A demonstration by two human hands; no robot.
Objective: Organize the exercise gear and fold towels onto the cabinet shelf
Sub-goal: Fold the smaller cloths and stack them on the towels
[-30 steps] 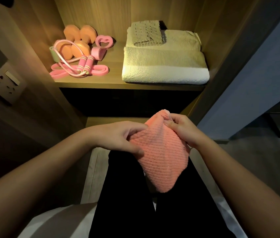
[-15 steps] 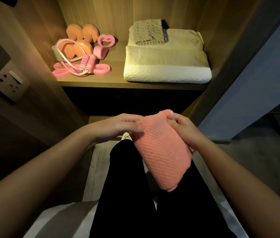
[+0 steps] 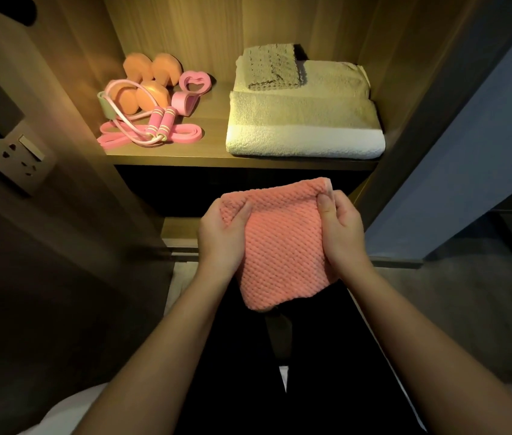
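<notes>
Three towels are showing: one coral towel (image 3: 279, 246) near, one large pale towel (image 3: 304, 120) and one small grey towel (image 3: 272, 69) lying far on the shelf (image 3: 185, 160). Left of them are sitting four orange rounded ends (image 3: 152, 95), two pink handles (image 3: 159, 122), one pink band (image 3: 185, 135), one heart-shaped ring (image 3: 194, 83).

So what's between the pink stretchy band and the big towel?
Nothing, just a bare strip of wooden shelf, seen in the head view.

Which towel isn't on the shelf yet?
The pink towel, held by the left hand and right hand; the cream towel and grey towel lie on the shelf.
</notes>
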